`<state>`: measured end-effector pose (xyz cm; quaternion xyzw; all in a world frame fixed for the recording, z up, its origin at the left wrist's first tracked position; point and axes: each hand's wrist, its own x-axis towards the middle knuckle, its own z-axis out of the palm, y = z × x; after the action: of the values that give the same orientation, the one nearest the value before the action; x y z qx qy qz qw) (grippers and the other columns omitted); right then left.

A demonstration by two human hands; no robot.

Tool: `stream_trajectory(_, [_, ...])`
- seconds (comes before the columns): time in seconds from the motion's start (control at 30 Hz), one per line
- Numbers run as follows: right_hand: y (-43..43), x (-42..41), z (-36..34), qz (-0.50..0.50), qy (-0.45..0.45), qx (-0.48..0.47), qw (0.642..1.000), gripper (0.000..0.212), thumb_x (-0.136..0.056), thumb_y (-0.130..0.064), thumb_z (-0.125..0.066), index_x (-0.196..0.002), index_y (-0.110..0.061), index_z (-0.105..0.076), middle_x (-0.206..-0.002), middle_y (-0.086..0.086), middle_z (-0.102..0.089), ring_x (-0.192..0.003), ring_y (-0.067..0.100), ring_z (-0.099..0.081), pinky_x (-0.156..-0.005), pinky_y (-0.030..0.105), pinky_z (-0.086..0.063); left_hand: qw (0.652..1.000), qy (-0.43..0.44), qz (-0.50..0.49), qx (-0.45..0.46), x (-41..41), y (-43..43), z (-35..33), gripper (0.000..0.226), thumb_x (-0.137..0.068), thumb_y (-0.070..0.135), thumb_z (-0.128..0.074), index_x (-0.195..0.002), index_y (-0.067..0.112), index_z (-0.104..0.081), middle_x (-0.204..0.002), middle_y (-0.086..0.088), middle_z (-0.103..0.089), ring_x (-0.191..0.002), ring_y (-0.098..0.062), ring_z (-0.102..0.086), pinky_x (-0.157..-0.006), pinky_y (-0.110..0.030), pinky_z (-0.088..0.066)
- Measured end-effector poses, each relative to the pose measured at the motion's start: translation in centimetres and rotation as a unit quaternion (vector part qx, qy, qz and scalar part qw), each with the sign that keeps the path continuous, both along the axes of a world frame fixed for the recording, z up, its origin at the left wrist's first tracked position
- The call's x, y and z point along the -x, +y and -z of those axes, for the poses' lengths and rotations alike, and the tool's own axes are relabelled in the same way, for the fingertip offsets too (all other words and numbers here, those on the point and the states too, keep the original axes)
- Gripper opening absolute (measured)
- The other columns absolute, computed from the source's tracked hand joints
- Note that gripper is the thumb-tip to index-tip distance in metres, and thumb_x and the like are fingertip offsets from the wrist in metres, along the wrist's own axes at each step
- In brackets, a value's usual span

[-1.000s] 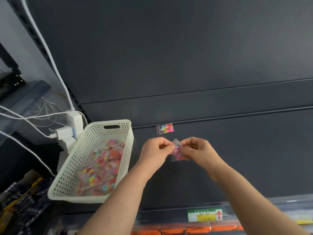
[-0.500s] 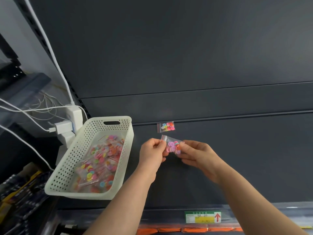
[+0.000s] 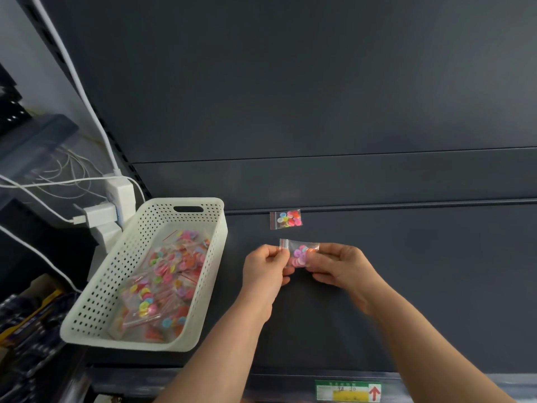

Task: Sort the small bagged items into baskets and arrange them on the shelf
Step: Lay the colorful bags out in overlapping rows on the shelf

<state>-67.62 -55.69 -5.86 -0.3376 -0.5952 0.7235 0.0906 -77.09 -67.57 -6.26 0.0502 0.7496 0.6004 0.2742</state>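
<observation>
Both hands held one small bag (image 3: 300, 253) of bright little discs just above the dark shelf (image 3: 406, 286). The left hand (image 3: 266, 267) pinched the zip end between thumb and fingers (image 3: 277, 255). The right hand (image 3: 340, 267) pinched the other end, with its fingers (image 3: 315, 257) curled round it. So the bag was up in the air, not in any basket yet.

Not much looked done. One other bag (image 3: 286, 219) lay flat on the shelf by the back wall, just behind the held one, all alone. The white basket (image 3: 216, 266) to the left held many more bags, all mixed up. I think most of the sorting was left to do. Only this one basket showed, so I could not tell where sorted bags should go.

There was lots of bare shelf to the right of the hands. The basket's right wall was near the left hand. The front edge of the shelf, with a green and yellow label (image 3: 347, 391), ran under the arms — a dropped bag might slip off there. White plugs (image 3: 116, 199) and wires sat just left of the basket.
</observation>
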Motion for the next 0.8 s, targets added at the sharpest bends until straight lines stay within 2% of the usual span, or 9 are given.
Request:
stream_trajectory(0.1, [0.0,0.8,0.2,0.005,-0.002,-0.015,1.000,0.019,-0.078,-0.010,-0.077,-0.096,-0.010,-0.070,-0.084,0.005,-0.076,-0.079,0.014,-0.072,-0.070,0.023,-0.058,1.000,0.017,-0.001,0.021,0.4,0.2,0.2,0.007,-0.095,0.017,-0.060,-0.095,0.016,-0.067,-0.088,-0.001,-0.071,-0.074,-0.009,-0.068,-0.067,-0.027,-0.059])
stream_trajectory(0.2, [0.9,2.2,0.4,0.031,-0.016,-0.051,0.998,0.007,-0.084,-0.013,-0.073,-0.090,-0.014,-0.071,-0.082,0.002,-0.075,-0.078,0.011,-0.071,-0.070,0.023,-0.057,0.995,0.075,-0.024,0.058,1.5,0.8,0.3,0.009,-0.094,0.017,-0.061,-0.088,0.021,-0.067,-0.083,0.001,-0.070,-0.073,-0.008,-0.066,-0.068,-0.030,-0.059])
stream_trajectory(0.33, [2.3,4.7,0.8,0.060,-0.042,-0.119,0.990,0.009,-0.087,-0.012,-0.067,-0.084,-0.020,-0.071,-0.078,-0.002,-0.073,-0.073,0.009,-0.070,-0.069,0.025,-0.057,0.983,0.132,-0.040,0.121,3.9,2.3,0.4,0.012,-0.093,0.023,-0.062,-0.099,0.019,-0.072,-0.087,0.002,-0.071,-0.080,-0.015,-0.067,-0.077,-0.039,-0.059])
stream_trajectory(0.5, [3.2,7.2,1.5,0.072,-0.069,-0.183,0.978,0.010,-0.078,-0.035,-0.075,-0.076,-0.037,-0.065,-0.076,-0.014,-0.071,-0.079,0.006,-0.068,-0.075,0.037,-0.058,0.961,0.181,-0.037,0.208,5.4,3.6,1.0,0.014,-0.093,0.030,-0.063,-0.100,0.023,-0.072,-0.092,0.006,-0.072,-0.081,-0.015,-0.069,-0.076,-0.037,-0.059])
stream_trajectory(0.57, [3.3,7.6,1.8,0.076,-0.081,-0.190,0.975,0.012,-0.076,-0.040,-0.075,-0.081,-0.039,-0.064,-0.075,-0.017,-0.071,-0.080,0.005,-0.067,-0.076,0.039,-0.058,0.955,0.178,-0.039,0.233,5.6,3.8,1.1,0.012,-0.093,0.032,-0.063,-0.099,0.025,-0.072,-0.091,0.007,-0.072,-0.079,-0.014,-0.068,-0.073,-0.035,-0.059])
stream_trajectory(0.7, [3.5,8.1,2.2,0.115,-0.108,-0.192,0.969,0.029,-0.080,-0.034,-0.069,-0.108,-0.028,-0.066,-0.071,-0.016,-0.070,-0.080,0.006,-0.068,-0.079,0.042,-0.058,0.946,0.183,-0.031,0.266,5.9,4.0,1.2,0.012,-0.092,0.035,-0.064,-0.097,0.026,-0.069,-0.089,0.006,-0.072,-0.078,-0.014,-0.068,-0.069,-0.035,-0.060])
stream_trajectory(0.8, [3.1,7.8,2.0,0.097,-0.120,-0.240,0.958,0.026,-0.082,-0.036,-0.067,-0.107,-0.031,-0.065,-0.076,-0.017,-0.069,-0.079,0.007,-0.066,-0.075,0.037,-0.057,0.939,0.192,-0.027,0.285,6.0,4.1,0.9,0.025,-0.089,0.040,-0.068,-0.106,0.022,-0.065,-0.097,0.004,-0.071,-0.085,-0.017,-0.068,-0.065,-0.030,-0.055])
